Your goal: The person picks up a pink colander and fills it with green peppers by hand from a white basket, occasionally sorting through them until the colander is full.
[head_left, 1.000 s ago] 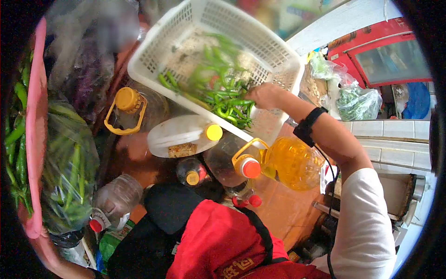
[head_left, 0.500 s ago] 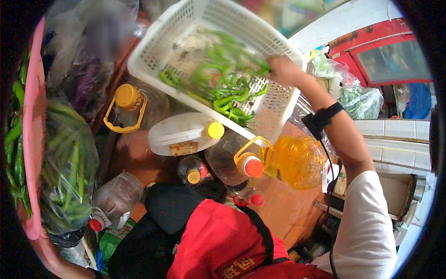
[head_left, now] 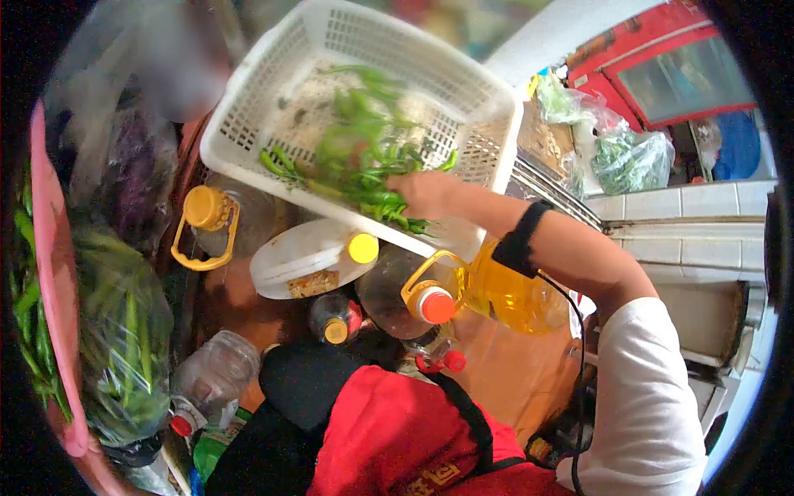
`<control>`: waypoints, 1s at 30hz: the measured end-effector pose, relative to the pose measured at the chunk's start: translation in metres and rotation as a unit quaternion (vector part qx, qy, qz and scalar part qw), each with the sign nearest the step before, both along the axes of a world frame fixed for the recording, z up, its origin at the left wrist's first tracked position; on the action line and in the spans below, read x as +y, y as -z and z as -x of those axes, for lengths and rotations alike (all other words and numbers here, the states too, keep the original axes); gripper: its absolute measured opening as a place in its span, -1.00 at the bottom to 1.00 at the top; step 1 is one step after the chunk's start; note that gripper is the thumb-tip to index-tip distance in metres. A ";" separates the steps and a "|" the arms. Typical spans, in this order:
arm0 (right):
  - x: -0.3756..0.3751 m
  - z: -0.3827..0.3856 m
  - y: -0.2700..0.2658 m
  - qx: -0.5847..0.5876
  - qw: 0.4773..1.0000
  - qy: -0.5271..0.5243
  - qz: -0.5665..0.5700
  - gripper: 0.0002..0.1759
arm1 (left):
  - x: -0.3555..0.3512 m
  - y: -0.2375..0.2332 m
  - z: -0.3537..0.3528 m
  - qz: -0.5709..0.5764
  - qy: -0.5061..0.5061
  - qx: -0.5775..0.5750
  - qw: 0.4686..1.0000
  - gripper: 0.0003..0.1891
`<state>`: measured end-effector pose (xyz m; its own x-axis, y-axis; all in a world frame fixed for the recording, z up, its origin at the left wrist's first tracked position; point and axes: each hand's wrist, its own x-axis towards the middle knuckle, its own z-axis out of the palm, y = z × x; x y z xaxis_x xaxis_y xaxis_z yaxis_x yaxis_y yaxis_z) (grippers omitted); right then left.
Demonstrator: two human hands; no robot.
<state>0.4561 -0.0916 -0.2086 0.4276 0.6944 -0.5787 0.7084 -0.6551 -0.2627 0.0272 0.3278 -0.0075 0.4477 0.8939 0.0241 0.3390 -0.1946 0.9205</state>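
My right hand (head_left: 418, 197) reaches into a white plastic basket (head_left: 227, 136), its fingers closed around green chili peppers (head_left: 376, 186) near the front wall. Motion smears part of the pepper pile, and the fingertips are hidden among the peppers. At the far left edge stands the rim of a pink basket (head_left: 56, 273) with more long green peppers (head_left: 33, 322) behind it. My left forearm comes up from the bottom left corner to the lower end of that rim. My left hand (head_left: 78, 459) seems to grip it there, with its fingers mostly hidden.
Below the white basket stand a yellow-capped jug (head_left: 314, 260), a yellow-handled bottle (head_left: 211, 223), an orange oil bottle (head_left: 509, 289) and a dark bottle (head_left: 335, 318). A plastic bag of green vegetables (head_left: 124, 339) lies beside the pink rim. Bagged greens (head_left: 633, 157) sit at right.
My right hand has moved left and down from the white basket's right side onto the peppers near its front wall. The whole view has shifted slightly. My left forearm remains by the pink rim.
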 end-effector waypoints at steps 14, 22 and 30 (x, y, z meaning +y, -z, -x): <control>-0.014 -0.055 -0.007 0.017 0.990 0.075 -0.120 -0.45 | 0.040 -0.005 0.024 0.334 0.174 -0.337 0.863 -0.54; 0.004 -0.001 0.023 0.035 0.989 -0.048 0.139 -0.36 | 0.050 -0.004 0.036 0.376 0.171 -0.355 0.839 -0.53; -0.006 0.009 0.026 -0.038 0.991 -0.030 0.122 -0.44 | 0.042 -0.003 0.031 0.268 0.163 -0.319 0.895 -0.57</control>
<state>0.4466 -0.0971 -0.2342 0.4391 0.5632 -0.7000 0.7597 -0.6487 -0.0454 -0.0038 0.3700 -0.0044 0.7347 0.6780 -0.0253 -0.2822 0.3392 0.8974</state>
